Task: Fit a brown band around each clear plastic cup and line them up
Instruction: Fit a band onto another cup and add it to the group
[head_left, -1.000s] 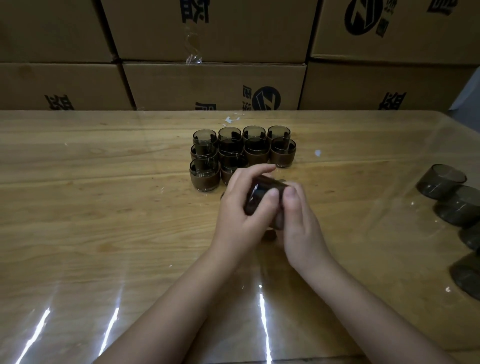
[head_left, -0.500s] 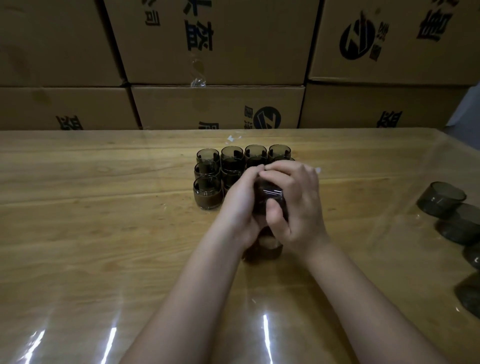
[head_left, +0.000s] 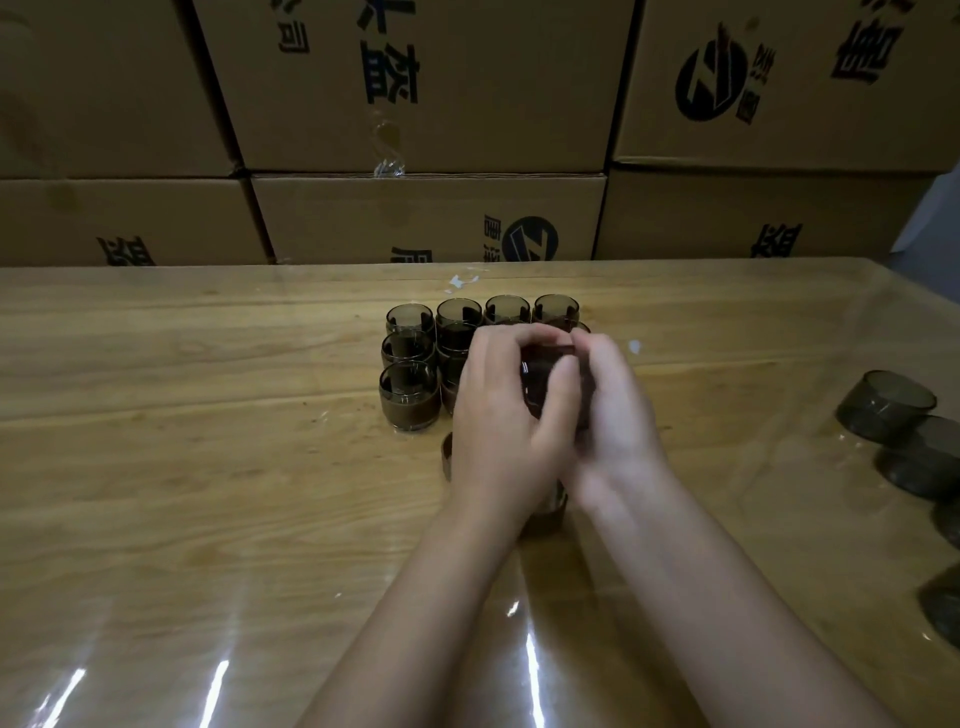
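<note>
Head view, the only one.

- Left hand (head_left: 498, 415) and right hand (head_left: 613, 415) meet over the middle of the table (head_left: 208, 467). Both are curled round one dark-tinted cup (head_left: 540, 384), clasped between them and lifted off the wood.
- A strip of brown band (head_left: 560, 349) shows at the cup's top edge under the fingertips. The right hand is blurred, so how far the band is seated cannot be told. Probably mid-fitting.
- The cup's axis looks roughly upright, but the fingers cover too much to be sure.
- Banded cups (head_left: 408, 395) stand in tight rows just beyond and left of the hands, touching one another. The nearest row shows two, the second partly behind the left hand.
- Judgement: the next free spot lies to the right in that nearest row, directly beyond the held cup. Setting it down is a short push forward, and the left hand is nearer the row.
- Loose bands (head_left: 447, 457) lie on the table beside and under the wrists.
- Bare cups (head_left: 883, 405) lie on their sides far right, well apart, on the right hand's side.
- Cardboard boxes (head_left: 431, 218) are stacked behind.
</note>
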